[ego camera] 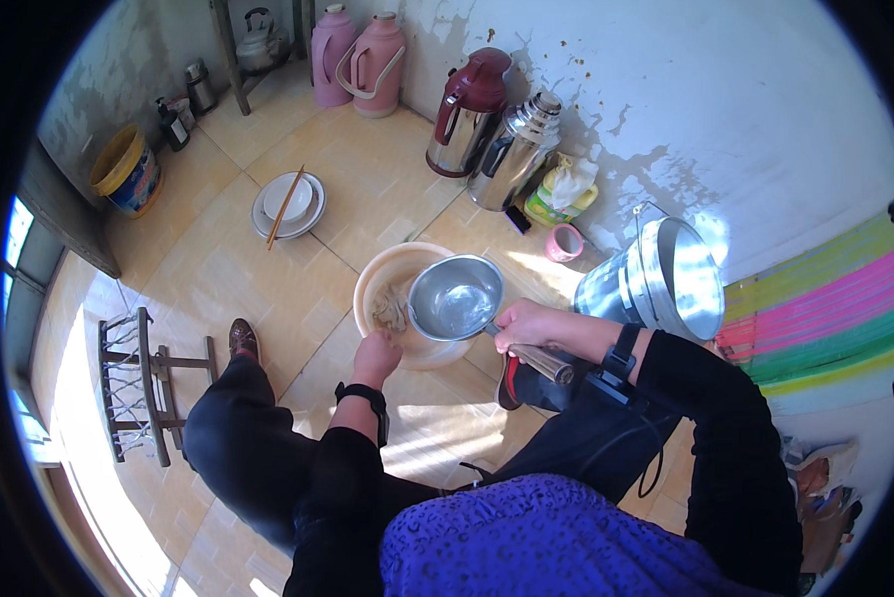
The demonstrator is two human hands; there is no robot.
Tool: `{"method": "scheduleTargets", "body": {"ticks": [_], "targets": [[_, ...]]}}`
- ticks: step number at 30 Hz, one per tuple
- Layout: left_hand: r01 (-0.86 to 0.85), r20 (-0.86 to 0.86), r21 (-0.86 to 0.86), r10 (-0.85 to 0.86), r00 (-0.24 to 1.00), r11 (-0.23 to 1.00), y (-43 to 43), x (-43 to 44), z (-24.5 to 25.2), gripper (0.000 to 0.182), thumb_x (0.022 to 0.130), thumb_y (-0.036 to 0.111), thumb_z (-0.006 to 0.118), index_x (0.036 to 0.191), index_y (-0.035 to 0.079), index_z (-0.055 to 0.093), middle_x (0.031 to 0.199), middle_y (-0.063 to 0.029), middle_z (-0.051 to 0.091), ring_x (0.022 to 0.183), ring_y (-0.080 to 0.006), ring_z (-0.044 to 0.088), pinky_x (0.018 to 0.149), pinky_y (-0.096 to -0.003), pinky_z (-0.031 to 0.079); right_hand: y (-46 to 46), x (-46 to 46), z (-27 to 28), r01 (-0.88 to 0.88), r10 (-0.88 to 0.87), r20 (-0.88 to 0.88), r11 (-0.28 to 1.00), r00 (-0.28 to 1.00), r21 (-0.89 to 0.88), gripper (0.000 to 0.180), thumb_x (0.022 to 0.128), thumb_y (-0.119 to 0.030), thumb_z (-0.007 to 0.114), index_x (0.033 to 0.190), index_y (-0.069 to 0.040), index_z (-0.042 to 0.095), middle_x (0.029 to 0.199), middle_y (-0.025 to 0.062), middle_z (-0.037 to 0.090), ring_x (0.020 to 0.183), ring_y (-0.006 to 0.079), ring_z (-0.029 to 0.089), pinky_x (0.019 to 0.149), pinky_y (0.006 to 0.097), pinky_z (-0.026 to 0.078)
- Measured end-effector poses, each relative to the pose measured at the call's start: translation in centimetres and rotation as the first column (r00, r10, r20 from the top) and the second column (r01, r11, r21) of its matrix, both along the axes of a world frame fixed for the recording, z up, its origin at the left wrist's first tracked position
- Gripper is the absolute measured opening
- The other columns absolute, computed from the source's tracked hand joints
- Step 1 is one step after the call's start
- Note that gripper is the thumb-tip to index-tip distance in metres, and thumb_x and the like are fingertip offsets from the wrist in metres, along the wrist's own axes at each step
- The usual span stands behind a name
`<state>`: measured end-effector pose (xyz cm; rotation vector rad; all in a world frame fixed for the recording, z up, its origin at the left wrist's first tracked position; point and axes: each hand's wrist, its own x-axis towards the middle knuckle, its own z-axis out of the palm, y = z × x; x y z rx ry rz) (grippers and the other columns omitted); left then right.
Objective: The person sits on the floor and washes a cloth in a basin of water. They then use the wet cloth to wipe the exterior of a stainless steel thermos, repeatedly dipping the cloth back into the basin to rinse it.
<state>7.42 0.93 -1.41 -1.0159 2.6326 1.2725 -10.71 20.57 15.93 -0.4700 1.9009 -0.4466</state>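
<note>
My right hand (pixel 523 324) grips the brown handle of a metal water ladle (pixel 458 297). The ladle's bowl is tilted over the right part of a pale plastic basin (pixel 366 280), and its inside shines. In the basin lies a wet-looking beige cloth (pixel 391 307), with shallow water around it. At the basin's near left rim is my left hand (pixel 378 358), its fingers curled. Those fingertips are hidden, so whether they hold the cloth or the rim is unclear.
A metal bucket (pixel 626 276) leans right of the basin, near a pink cup (pixel 564 242). Thermos flasks (pixel 458 119) line the wall. Bowl and plate (pixel 290 205) with chopsticks (pixel 285 207) sit on the tiles. A folding stool (pixel 144 388) stands left.
</note>
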Motion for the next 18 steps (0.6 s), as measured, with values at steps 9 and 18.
{"method": "scheduleTargets", "body": {"ticks": [9, 18], "targets": [[0.007, 0.039, -0.003, -0.007, 0.999, 1.0, 0.0, 0.0, -0.5, 0.035, 0.073, 0.021, 0.063, 0.102, 0.001, 0.064, 0.098, -0.0213, 0.067, 0.095, -0.0364, 0.063, 0.084, -0.0429, 0.051, -0.8, -0.6, -1.6, -0.274, 0.322, -0.346, 0.944, 0.881, 0.183, 0.027, 0.064, -0.024, 0.072, 0.077, -0.001, 0.066, 0.069, 0.0116, 0.064, 0.068, 0.025, 0.063, 0.062, 0.0376, 0.049], [0.021, 0.075, 0.019, -0.023, 0.997, 1.0, 0.0, 0.1, 0.4, 0.038, 0.074, 0.021, 0.066, 0.105, 0.001, 0.063, 0.103, -0.021, 0.066, 0.098, -0.0353, 0.063, 0.085, -0.0423, 0.051, -1.0, -0.4, 2.1, -0.304, 0.429, -0.641, 0.903, 0.637, 0.303, 0.062, 0.067, -0.022, 0.07, 0.127, -0.012, 0.058, 0.101, 0.0189, 0.066, 0.096, 0.0343, 0.063, 0.084, 0.0423, 0.05]]}}
